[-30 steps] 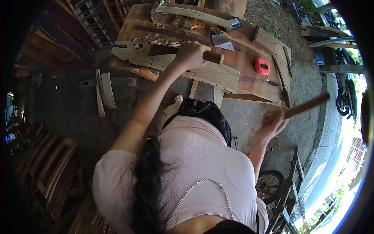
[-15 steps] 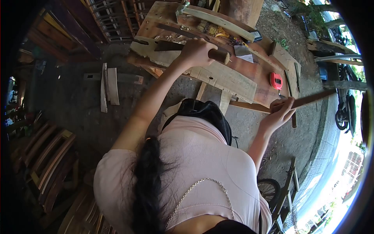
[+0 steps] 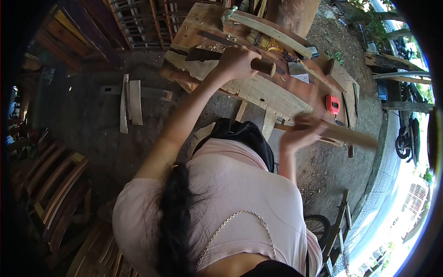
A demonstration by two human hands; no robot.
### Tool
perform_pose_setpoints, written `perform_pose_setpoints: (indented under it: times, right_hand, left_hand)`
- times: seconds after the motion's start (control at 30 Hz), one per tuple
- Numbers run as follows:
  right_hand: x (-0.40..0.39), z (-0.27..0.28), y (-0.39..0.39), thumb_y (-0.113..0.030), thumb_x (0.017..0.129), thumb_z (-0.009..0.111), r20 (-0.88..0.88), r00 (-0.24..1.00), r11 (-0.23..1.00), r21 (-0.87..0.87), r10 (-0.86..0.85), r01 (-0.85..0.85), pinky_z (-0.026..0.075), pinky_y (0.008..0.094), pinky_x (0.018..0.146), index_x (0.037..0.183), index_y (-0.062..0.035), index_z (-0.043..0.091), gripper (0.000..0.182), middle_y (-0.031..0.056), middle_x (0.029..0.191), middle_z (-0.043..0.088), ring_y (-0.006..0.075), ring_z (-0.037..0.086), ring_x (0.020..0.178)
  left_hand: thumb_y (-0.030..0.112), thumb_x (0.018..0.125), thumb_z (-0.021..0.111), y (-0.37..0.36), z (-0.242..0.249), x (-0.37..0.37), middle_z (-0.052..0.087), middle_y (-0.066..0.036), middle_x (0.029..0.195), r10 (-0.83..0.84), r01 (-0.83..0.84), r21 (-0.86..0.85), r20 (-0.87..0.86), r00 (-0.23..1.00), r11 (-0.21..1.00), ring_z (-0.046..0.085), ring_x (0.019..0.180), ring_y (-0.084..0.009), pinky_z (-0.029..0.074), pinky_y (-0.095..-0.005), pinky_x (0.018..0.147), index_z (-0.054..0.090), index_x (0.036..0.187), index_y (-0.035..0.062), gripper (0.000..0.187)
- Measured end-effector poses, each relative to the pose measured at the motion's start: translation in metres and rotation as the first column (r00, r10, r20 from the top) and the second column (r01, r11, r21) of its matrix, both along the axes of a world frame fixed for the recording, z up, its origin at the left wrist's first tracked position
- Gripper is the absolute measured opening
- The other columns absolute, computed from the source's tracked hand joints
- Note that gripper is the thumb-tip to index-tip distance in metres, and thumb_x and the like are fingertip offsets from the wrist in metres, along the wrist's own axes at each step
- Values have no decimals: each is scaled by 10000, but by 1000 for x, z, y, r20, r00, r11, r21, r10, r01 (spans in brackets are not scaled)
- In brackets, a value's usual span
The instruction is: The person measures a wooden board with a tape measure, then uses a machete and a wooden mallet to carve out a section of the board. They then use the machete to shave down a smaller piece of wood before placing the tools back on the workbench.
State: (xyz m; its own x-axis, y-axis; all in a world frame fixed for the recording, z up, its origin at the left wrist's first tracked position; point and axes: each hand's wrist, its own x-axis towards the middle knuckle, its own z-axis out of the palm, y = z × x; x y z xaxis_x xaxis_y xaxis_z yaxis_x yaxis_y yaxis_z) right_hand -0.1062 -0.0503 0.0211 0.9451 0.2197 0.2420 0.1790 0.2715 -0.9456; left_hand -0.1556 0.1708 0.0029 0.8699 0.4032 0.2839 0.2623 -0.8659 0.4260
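Two hands are at work over the bench [image 3: 318, 90]. The left hand [image 3: 237, 62] is closed around the round wooden handle of a chisel [image 3: 230, 57], which lies nearly flat along a pale plank [image 3: 240, 85], its dark blade pointing away to the person's left and the handle's butt end facing right. The right hand [image 3: 302, 129], blurred, is wrapped around one end of a long wooden stick [image 3: 344, 135] that runs out to the right and slightly down. The chisel's butt sits up and to the left of the right hand, near but apart, so the stick's long axis lies roughly in line with the chisel's. A red tape measure [image 3: 332, 104] rests on the bench just beyond the stick. No label or writing can be read; any marks on the plank are too faint to tell.
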Motion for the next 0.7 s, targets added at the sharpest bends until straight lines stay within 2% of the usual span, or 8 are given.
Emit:
perform_pose_setpoints:
  times: [0.1, 0.2, 0.37, 0.4, 0.43, 0.47, 0.5, 0.7]
  right_hand:
    - [-31, -57, -4, -372, 884, 530, -142, 871, 673, -581, 470, -458, 320, 201, 451, 1008, -46, 454, 357, -1, 683, 453, 68, 414, 541]
    - [-2, -1, -8, -257, 885, 554, -271, 901, 825, -375, 338, -423, 295, 197, 445, 1023, -57, 450, 264, -21, 680, 454, 41, 388, 532]
    - [18, 16, 18, -376, 938, 407, 24, 998, 987, 149, -62, 57, 256, 221, 426, 772, -96, 395, 326, 0, 542, 392, 67, 342, 467]
    - [-5, -2, 31, -412, 941, 374, -80, 994, 991, 99, -79, 87, 319, 247, 472, 850, -78, 443, 353, 13, 548, 411, 96, 378, 487]
    - [-19, -58, 27, -394, 931, 418, 124, 989, 938, -326, -83, 120, 368, 268, 526, 968, -48, 474, 353, 16, 597, 440, 121, 423, 529]
    - [-33, -90, 18, -352, 913, 483, -120, 928, 781, -510, 352, -362, 379, 251, 535, 1069, -23, 460, 364, 9, 671, 461, 117, 443, 573]
    - [-46, -48, 32, -342, 904, 512, -410, 731, 737, -181, 545, -651, 261, 209, 391, 884, -95, 440, 258, -33, 544, 368, 58, 334, 424]
    - [25, 8, 31, -315, 932, 465, -98, 964, 967, -27, 248, -252, 266, 216, 389, 853, -84, 390, 255, -28, 543, 391, 47, 330, 432]
  left_hand:
    - [223, 618, 647, 13, 0, -2, 632, -65, 653, 38, -42, -24, -131, 991, 999, 627, 652, -267, 498, -369, 601, 663, 766, 163, 160]
    - [216, 624, 631, 31, -13, -14, 617, -64, 621, 31, -31, -22, 0, 1000, 999, 618, 615, -274, 487, -374, 577, 645, 708, 160, 102]
    - [206, 617, 634, 33, -10, -20, 623, -59, 634, 37, -38, 23, 54, 998, 999, 622, 629, -265, 492, -365, 582, 654, 730, 161, 124]
    - [211, 613, 645, 33, -10, -19, 632, -59, 653, 38, -39, 20, 30, 999, 999, 626, 645, -262, 497, -361, 593, 664, 756, 165, 152]
    - [211, 613, 645, 33, -9, -19, 632, -59, 653, 39, -39, 22, 30, 999, 999, 626, 645, -262, 497, -361, 593, 664, 756, 165, 152]
    - [215, 610, 657, 36, -7, -19, 638, -59, 670, 56, -56, 2, 9, 998, 998, 628, 657, -259, 500, -358, 604, 671, 778, 168, 175]
    - [220, 608, 669, 37, -6, -20, 644, -59, 687, 73, -74, -20, -17, 997, 997, 631, 670, -256, 503, -355, 614, 678, 799, 170, 198]
    - [237, 613, 700, 48, -7, -29, 652, -57, 709, 83, -84, 45, 11, 996, 995, 634, 683, -259, 502, -362, 645, 682, 827, 161, 228]
